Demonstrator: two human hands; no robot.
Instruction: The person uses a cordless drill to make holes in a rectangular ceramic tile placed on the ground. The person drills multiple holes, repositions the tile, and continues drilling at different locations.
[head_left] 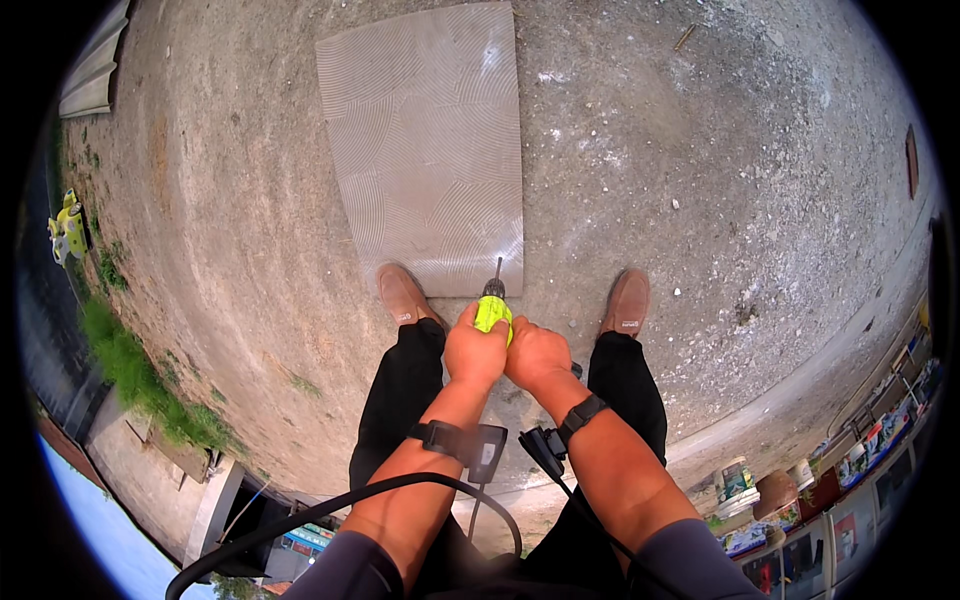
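Observation:
A yellow-green power drill (pixel 493 312) is gripped between both of my hands in front of my body. My left hand (pixel 474 349) wraps around the drill's body from the left. Around its rear and handle closes my right hand (pixel 537 352), which hides most of that part. From the dark chuck a thin bit (pixel 500 269) points away from me, over the near right corner of a grey tile (pixel 430 150) with curved ridges. A pale dusty spot shows at that corner. Whether the bit's tip touches the tile, I cannot tell.
My brown shoes (pixel 402 292) stand apart, the left one at the tile's near edge. A black cable (pixel 350 492) loops past my left forearm. Gravelly ground (pixel 700 200) surrounds the tile. Buckets (pixel 736 485) stand at the lower right, green plants (pixel 135 365) at the left.

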